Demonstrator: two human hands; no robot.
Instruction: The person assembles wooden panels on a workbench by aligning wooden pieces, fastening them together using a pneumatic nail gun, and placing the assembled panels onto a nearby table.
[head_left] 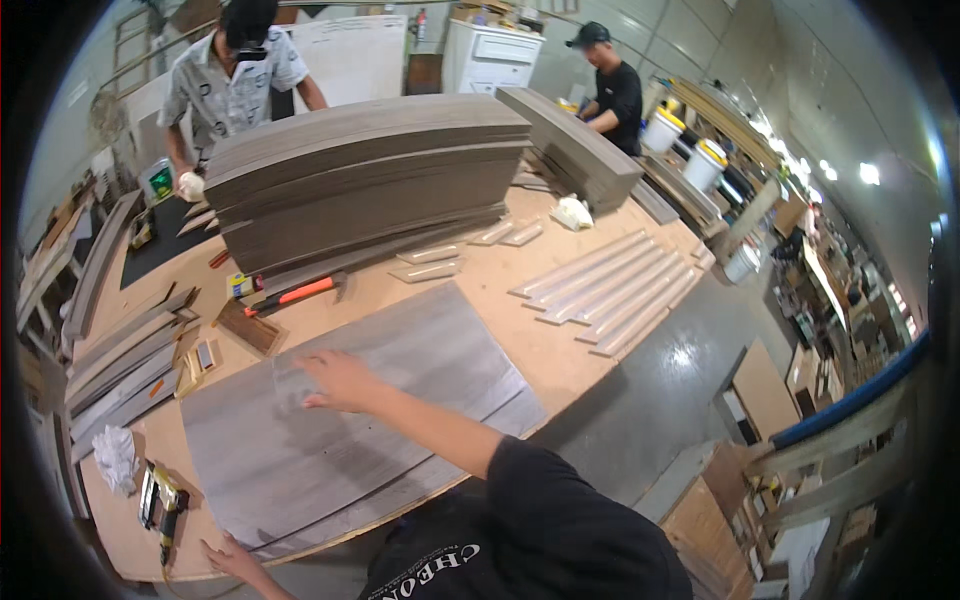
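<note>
We see a tall stack of grey boards (370, 190) filling the table's middle, blocking part of the far side; a smaller stack (575, 150) sits right of it. Hammer (300, 291) and brown block (250, 328) lie just beyond the grey panel (400, 410), which lies flat at the table's near edge. We have the right hand (338, 380) over the panel, fingers spread; can't tell if it touches. Left hand (235, 557) is at the panel's near-left corner; we can't tell whether it grips. Nail gun (163, 508) lies near it.

Counts: we get two stacks, one hammer, one nail gun, two crumpled white cloths (115, 460), four short pale strips (428, 262) by the tall stack, several longer strips (610, 290) at right (overlapping, no exact count), two yellow-rimmed buckets (705, 165), two co-workers (615, 95) across the table.
</note>
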